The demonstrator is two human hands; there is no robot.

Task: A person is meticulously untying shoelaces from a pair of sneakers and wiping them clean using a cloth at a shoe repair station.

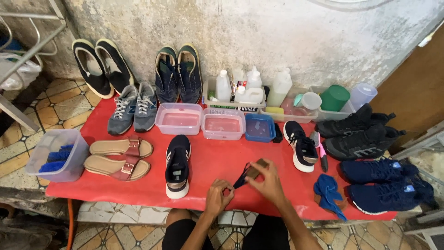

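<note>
1. Red cloth [217,162] covered the low table in front of you, and shoes crowded nearly all of it: one black sneaker with white stripes [178,165] lay just left of your hands, and its mate [301,146] lay to the right, beside a pink-handled brush [320,150].
2. Behind your hands stood two pink tubs [179,118] and one blue tub [259,128], well apart from your fingers; nothing lay between them and you.
3. Your right hand [267,183] gripped a small brown block [255,169], possibly a brush, pinched at its top edge.
4. Your left hand [218,195] was closed on the lower end of a dark strip [241,178] that ran up to the block.
5. Counted: seven pairs of footwear, one being tan sandals [121,157], three tubs, one blue rag [327,193], and one clear bin [58,155] at the left edge.
</note>
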